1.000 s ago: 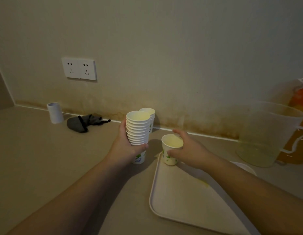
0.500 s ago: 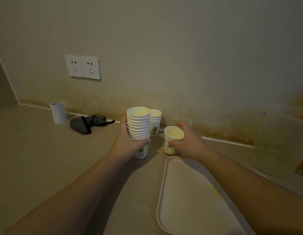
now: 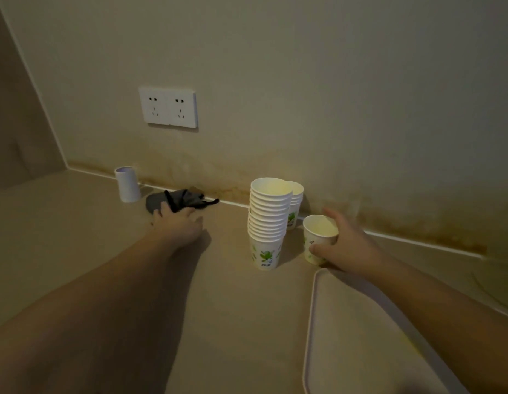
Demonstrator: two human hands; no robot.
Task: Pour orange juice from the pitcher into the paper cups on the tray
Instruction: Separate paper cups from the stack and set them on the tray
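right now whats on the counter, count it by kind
stacks of paper cups: 2
single paper cup: 1
tray: 1
dark cloth: 1
white tube: 1
total: 6
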